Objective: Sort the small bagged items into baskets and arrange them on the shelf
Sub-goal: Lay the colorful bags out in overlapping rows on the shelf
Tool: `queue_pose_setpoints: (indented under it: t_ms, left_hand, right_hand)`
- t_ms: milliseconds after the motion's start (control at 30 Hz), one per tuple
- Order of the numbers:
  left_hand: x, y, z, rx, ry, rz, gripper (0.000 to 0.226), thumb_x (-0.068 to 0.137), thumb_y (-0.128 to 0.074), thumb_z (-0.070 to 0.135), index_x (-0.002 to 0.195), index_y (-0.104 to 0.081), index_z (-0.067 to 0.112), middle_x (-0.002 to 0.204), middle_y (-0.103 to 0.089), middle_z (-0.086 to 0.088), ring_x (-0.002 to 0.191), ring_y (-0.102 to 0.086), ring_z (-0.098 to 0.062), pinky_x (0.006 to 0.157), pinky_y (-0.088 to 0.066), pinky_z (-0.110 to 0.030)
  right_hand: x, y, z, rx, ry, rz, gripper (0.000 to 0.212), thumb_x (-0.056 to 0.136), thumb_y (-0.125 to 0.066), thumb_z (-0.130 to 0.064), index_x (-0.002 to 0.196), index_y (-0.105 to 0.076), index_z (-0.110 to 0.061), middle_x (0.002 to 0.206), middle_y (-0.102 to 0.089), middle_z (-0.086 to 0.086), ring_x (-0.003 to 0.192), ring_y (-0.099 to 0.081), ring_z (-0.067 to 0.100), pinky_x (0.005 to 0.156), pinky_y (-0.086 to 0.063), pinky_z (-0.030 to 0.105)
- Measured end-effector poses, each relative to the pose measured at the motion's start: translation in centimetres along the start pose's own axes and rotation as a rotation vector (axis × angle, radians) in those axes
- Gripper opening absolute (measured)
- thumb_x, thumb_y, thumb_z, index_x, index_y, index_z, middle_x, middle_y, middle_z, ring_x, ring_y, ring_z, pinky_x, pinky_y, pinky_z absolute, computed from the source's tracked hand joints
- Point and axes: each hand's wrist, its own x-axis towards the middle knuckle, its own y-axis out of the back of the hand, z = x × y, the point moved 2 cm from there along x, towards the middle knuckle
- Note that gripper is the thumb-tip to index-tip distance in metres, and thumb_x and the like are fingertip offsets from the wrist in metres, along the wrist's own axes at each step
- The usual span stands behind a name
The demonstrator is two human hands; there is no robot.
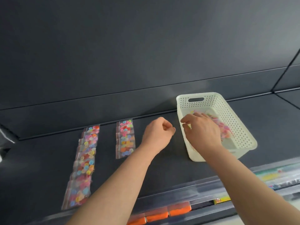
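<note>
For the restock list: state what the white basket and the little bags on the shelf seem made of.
Basket: likely moulded plastic, off-white, matt; even rows of holes and a cut-out handle slot point to it. Bags: probably thin clear plastic film, slightly glossy; coloured buttons show through.

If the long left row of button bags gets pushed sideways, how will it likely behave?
The long row of bags would probably break up rather than slide as one: the clear bags only overlap loosely. Each looks thin, floppy, lumpy with buttons, so likely light and slick on the dark shelf.
</note>
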Motion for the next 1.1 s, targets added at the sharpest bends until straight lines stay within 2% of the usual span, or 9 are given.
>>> queue_pose_setpoints:
  t_ms: [167,233,333,500,600,667,867,967,1100]
  left_hand:
    - [-0.1,-3.7,3.1,-0.001,0.012,-0.005,0.02,0.086,-0.068,0.038,0.097,-0.059,0.023,0.086,-0.062,0.012,0.087,-0.063,-0.012,0.08,-0.056,-0.038]
    - [-0.1,-4.6,3.3,0.019,0.044,0.026,0.016,0.086,-0.067,0.032,0.096,-0.057,0.025,0.085,-0.061,0.012,0.086,-0.062,-0.013,0.08,-0.057,-0.04]
    - [-0.2,-5.2,3.3,0.012,0.086,0.08,0.014,0.086,-0.068,0.028,0.092,-0.056,0.027,0.087,-0.061,0.01,0.086,-0.062,-0.013,0.082,-0.056,-0.041]
    - [-0.9,-5.4,3.7,0.014,0.118,0.137,0.012,0.087,-0.067,0.029,0.094,-0.057,0.027,0.089,-0.061,0.012,0.087,-0.061,-0.011,0.081,-0.055,-0.037]
    - [-1.3,-5.6,3.5,-0.02,0.119,0.172,0.01,0.088,-0.064,0.029,0.096,-0.058,0.028,0.09,-0.062,0.014,0.087,-0.061,-0.008,0.081,-0.055,-0.036]
    - [-1.4,-5.6,3.3,-0.058,0.113,0.193,0.009,0.089,-0.063,0.029,0.097,-0.059,0.027,0.091,-0.062,0.014,0.088,-0.061,-0.008,0.081,-0.055,-0.035]
    - [-1.7,-4.0,3.4,-0.316,0.155,0.158,0.025,0.093,-0.06,0.039,0.109,-0.063,0.02,0.105,-0.067,0.007,0.098,-0.063,-0.011,0.08,-0.052,-0.029]
    - [-2.4,-2.3,2.8,-0.533,0.233,0.1,0.03,0.091,-0.063,0.044,0.108,-0.065,0.019,0.103,-0.071,0.007,0.095,-0.064,-0.009,0.074,-0.051,-0.025]
    - [-3.3,0.8,0.3,-0.683,0.26,0.175,0.011,0.092,-0.065,0.026,0.098,-0.069,0.017,0.094,-0.073,0.006,0.085,-0.064,-0.008,0.072,-0.049,-0.026]
  right_hand:
    - [0.1,0.1,6.5,-0.014,-0.118,-0.261,0.024,0.091,-0.054,-0.026,0.108,-0.068,-0.033,0.109,-0.067,-0.008,0.097,-0.062,0.018,0.072,-0.046,0.028]
    - [0.4,-0.5,7.9,-0.035,-0.111,-0.371,0.015,0.088,-0.056,-0.032,0.091,-0.07,-0.028,0.09,-0.067,-0.008,0.086,-0.061,0.017,0.067,-0.045,0.026]
    - [1.0,-1.4,8.2,-0.076,-0.079,-0.533,0.034,0.088,-0.052,-0.044,0.066,-0.054,-0.019,0.076,-0.056,-0.004,0.077,-0.054,0.018,0.07,-0.045,0.028]
    - [1.8,-2.7,7.4,-0.116,0.002,-0.642,0.037,0.085,-0.053,-0.048,0.102,-0.064,-0.017,0.102,-0.065,0.001,0.096,-0.06,0.024,0.085,-0.051,0.036]
    - [1.9,-2.4,7.7,0.081,-0.031,-0.554,0.024,0.087,-0.052,-0.036,0.073,-0.056,-0.016,0.074,-0.062,-0.001,0.074,-0.064,0.022,0.064,-0.052,0.03]
    - [2.2,-1.7,7.9,0.252,-0.078,-0.422,0.025,0.09,-0.048,-0.023,0.066,-0.053,-0.015,0.061,-0.057,-0.001,0.06,-0.06,0.02,0.057,-0.049,0.031]
    - [2.8,1.8,5.6,0.739,-0.193,-0.162,0.01,0.092,-0.052,-0.025,0.091,-0.059,-0.017,0.076,-0.069,-0.005,0.071,-0.065,0.016,0.062,-0.049,0.029]
    - [2.5,2.3,2.8,0.949,-0.211,-0.174,0.009,0.09,-0.055,-0.022,0.084,-0.058,-0.017,0.073,-0.072,-0.001,0.071,-0.07,0.019,0.07,-0.058,0.037]
    - [1.0,1.0,-1.0,1.067,-0.194,-0.33,0.008,0.091,-0.058,-0.022,0.091,-0.055,-0.015,0.082,-0.072,0.003,0.08,-0.071,0.02,0.078,-0.058,0.04]
